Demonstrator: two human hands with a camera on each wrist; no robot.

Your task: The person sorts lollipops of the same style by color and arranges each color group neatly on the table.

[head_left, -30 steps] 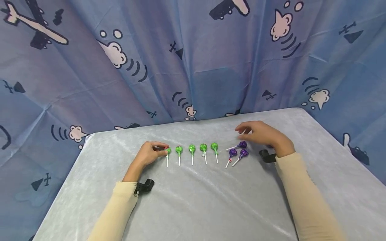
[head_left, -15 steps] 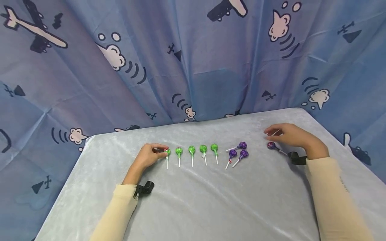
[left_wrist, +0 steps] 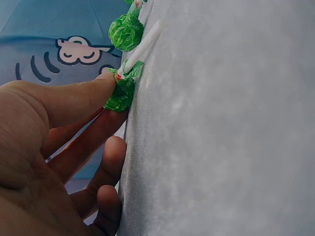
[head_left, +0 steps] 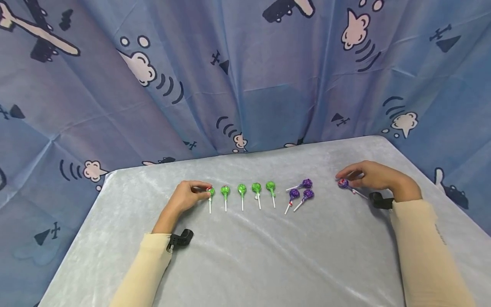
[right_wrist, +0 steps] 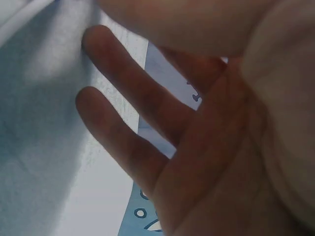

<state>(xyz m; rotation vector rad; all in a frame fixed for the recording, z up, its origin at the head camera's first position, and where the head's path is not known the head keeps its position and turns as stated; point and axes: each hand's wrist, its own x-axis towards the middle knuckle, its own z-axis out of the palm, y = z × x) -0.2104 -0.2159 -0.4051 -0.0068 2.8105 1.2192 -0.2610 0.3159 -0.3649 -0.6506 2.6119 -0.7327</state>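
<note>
My left hand (head_left: 186,197) pinches the head of a green-wrapped lollipop (left_wrist: 120,96) between thumb and fingertips. It lies at the left end of a row, its white stick toward me. To its right lie several more green lollipops (head_left: 241,189). My right hand (head_left: 377,175) is at the table's right side, thumb and index finger about the head of a purple lollipop (head_left: 343,183) with a red patch. Its stick (right_wrist: 22,17) shows in the right wrist view's corner; the head is hidden there. Three other purple lollipops (head_left: 308,194) lie in a loose group between the row and this hand.
A pale grey cloth covers the table (head_left: 268,256). Behind it hangs a blue curtain (head_left: 276,106) printed with planes and clouds, meeting the table's back edge. Black camera straps (head_left: 180,239) sit on both wrists.
My right hand has moved right from beside the purple group, uncovering the separate purple lollipop, then lowered its fingers onto that one. The left hand has stayed on the green lollipop.
</note>
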